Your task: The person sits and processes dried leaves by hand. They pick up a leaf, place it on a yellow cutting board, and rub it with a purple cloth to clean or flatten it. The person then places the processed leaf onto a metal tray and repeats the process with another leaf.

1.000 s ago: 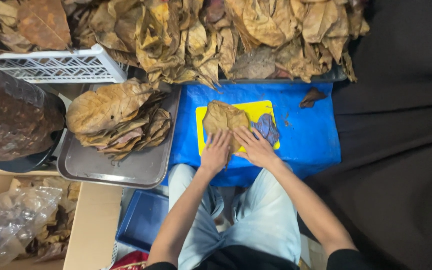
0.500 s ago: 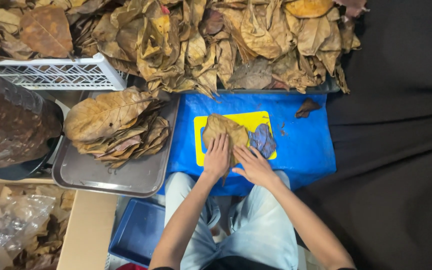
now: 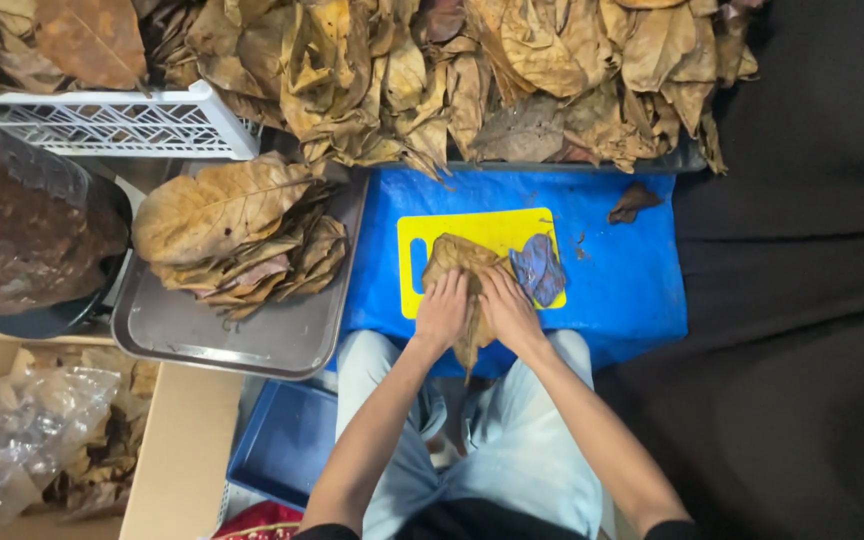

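Head view: both hands flat on one dry brown leaf, right over the yellow board.

The left hand (image 3: 442, 312) and right hand (image 3: 508, 308) lie side by side, fingers stretched and pressed down on the dry leaf (image 3: 460, 262), gripping nothing. The leaf sits on the yellow cutting board (image 3: 472, 228), its tip hanging over the near edge of the blue sheet (image 3: 620, 290). A purplish cloth (image 3: 538, 268) lies just beside the right hand. To the left, a metal tray (image 3: 252, 335) carries a stack of leaves (image 3: 237, 235); a big leaf heap (image 3: 472, 70) lies beyond.
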